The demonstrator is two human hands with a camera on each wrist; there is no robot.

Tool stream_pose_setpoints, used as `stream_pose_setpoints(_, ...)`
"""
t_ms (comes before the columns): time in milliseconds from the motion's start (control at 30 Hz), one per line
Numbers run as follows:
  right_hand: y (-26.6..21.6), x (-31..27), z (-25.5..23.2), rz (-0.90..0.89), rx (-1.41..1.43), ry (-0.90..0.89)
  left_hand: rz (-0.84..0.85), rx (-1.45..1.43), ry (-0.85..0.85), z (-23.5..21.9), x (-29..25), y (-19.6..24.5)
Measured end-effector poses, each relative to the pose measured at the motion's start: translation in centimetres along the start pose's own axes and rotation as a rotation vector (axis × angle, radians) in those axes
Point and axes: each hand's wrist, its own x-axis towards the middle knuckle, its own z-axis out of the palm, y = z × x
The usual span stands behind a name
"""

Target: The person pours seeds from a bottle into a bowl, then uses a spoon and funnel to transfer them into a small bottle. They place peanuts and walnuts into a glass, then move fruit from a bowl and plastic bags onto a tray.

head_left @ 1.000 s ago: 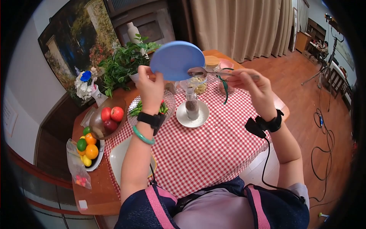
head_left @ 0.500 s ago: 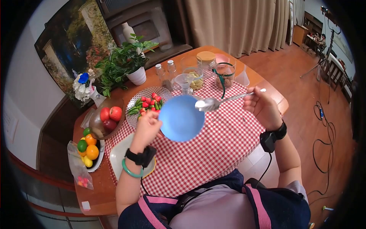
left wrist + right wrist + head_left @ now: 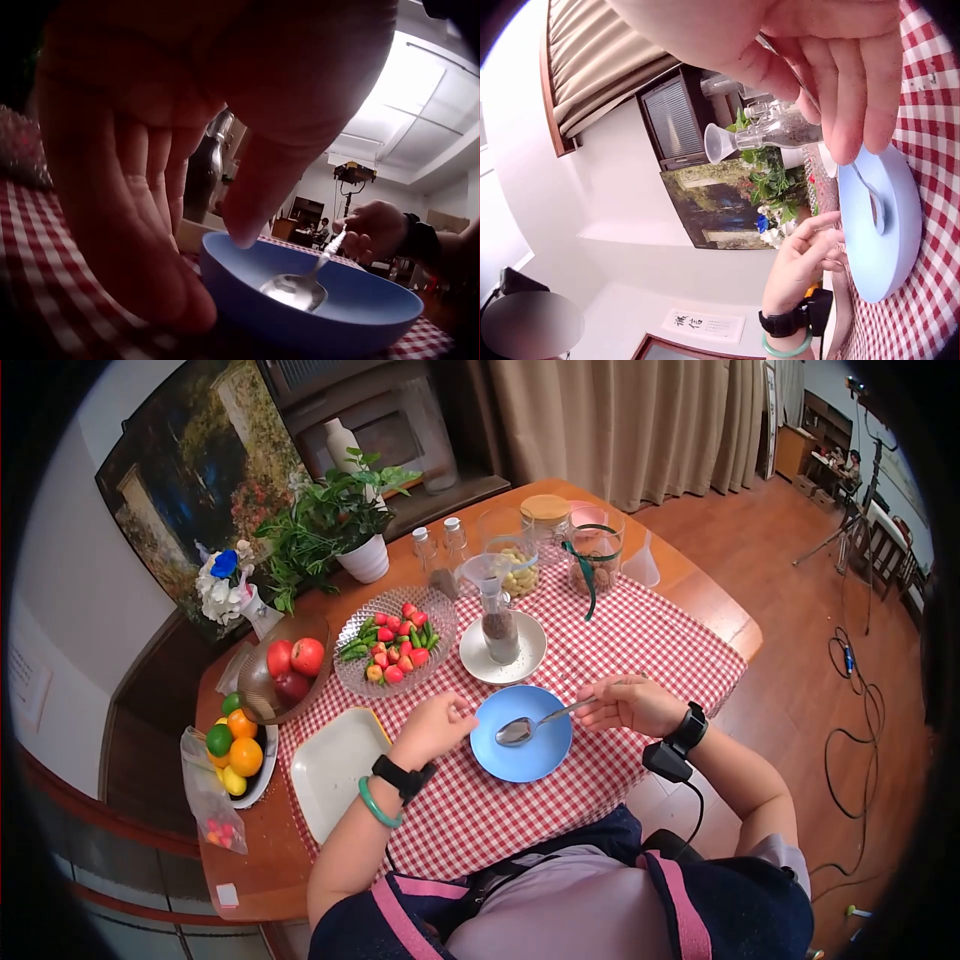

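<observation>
A light blue bowl [image 3: 548,762] sits on the checked cloth in front of the person. My left hand [image 3: 433,728] is at its left rim; in the left wrist view the thumb and fingers stand apart beside the rim, with nothing gripped between them. My right hand [image 3: 640,706] pinches the handle of a metal spoon [image 3: 516,732], its bowl end lowered inside the blue bowl. Behind stands a glass bottle [image 3: 500,635] with dark contents, a clear funnel [image 3: 487,568] in its neck, on a white dish [image 3: 536,650].
A cut-glass plate [image 3: 347,678] of strawberries and green peppers lies left of the bottle. Nearer is a pale rectangular dish [image 3: 335,785]. Fruit bowls line the left edge. Lidded jars [image 3: 595,565], small bottles and a loose funnel [image 3: 643,565] stand at the back.
The blue bowl, tilted up over the bottle earlier, has come down onto the cloth, and the left hand has let go. The spoon has moved down with the right hand into the bowl.
</observation>
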Motion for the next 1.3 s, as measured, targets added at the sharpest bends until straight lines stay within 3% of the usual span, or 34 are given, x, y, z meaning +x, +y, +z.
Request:
stream_pose_setpoints(33,0.2,0.1,-0.4,0.003,-0.027,-0.001,0.069,0.117,0.08,-0.6,0.4,0.2)
stream_pose_setpoints(167,0.3,0.1,-1.3,0.027,-0.146,0.041,0.186,-0.033,0.261,-2.1,3.2,0.9)
stream_pose_setpoints(300,0.1,0.3,-1.9,0.054,-0.239,0.082,0.237,-0.198,0.29,-1.7,7.1,0.7)
stream_pose_setpoints(400,-1.2,0.0,-1.3,0.108,-0.476,0.112,0.25,-0.2,0.29,-1.0,9.2,1.6)
stream_pose_setpoints(500,-2.7,1.1,-2.6,-0.07,-0.875,0.136,0.315,-0.089,0.29,-0.6,10.6,2.5)
stream_pose_setpoints(633,-5.4,3.4,-2.3,-0.173,-0.748,0.194,0.239,-0.186,0.273,0.0,12.3,2.8)
stream_pose_setpoints(667,-5.8,4.3,-2.2,-0.158,-0.749,0.189,0.242,-0.192,0.309,0.1,12.3,3.1)
stream_pose_setpoints(767,-6.5,7.1,-1.5,-0.086,-0.817,0.136,0.261,-0.23,0.175,-0.2,12.3,3.6)
stream_pose_setpoints(867,-6.2,10.2,-1.5,-0.034,-0.852,0.072,0.323,-0.255,0.266,0.7,13.1,2.7)
stream_pose_setpoints(1000,-6.2,12.3,-0.4,0.037,-0.867,0.113,0.335,-0.295,0.29,1.0,12.5,3.2)
stream_pose_setpoints(1100,-4.2,16.0,-2.5,-0.292,-1.331,0.211,0.318,-0.381,0.296,1.1,11.6,4.0)
stream_pose_setpoints(1133,-3.7,16.9,-3.1,-0.309,-1.325,0.24,0.3,-0.386,0.306,1.1,11.4,4.3)
stream_pose_setpoints(1233,-4.8,15.6,-1.0,-0.079,-1.11,0.279,0.242,-0.427,0.298,1.1,10.9,4.9)
stream_pose_setpoints(1300,-4.8,15.7,-0.8,-0.086,-1.082,0.294,0.216,-0.433,0.292,1.0,10.7,5.2)
